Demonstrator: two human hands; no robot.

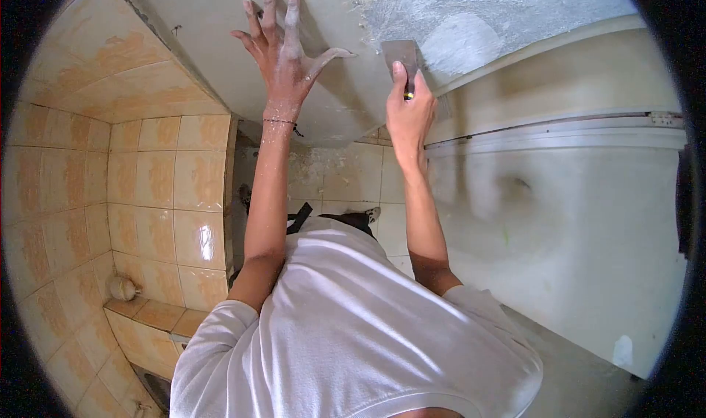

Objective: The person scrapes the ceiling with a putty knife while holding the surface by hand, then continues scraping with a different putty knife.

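Note:
My left hand [283,57] is spread with its fingers apart against the pale wall surface [213,32]. White dust or plaster coats its fingers and wrist. To its right, my right hand [409,112] grips a putty knife [401,54] near its flat metal blade. The blade lies at the edge of a rough grey patch [529,6] on the wall. Beside the blade is a smooth, lighter round spot [462,43] within that patch. Most of the handle is hidden in my right hand.
Glossy orange-beige tiles [169,175] cover the walls at left, above a tiled ledge [158,313] bearing a round whitish object [122,288]. A large pale door-like panel [566,227] stands at right. The tiled floor [353,171] shows below my arms.

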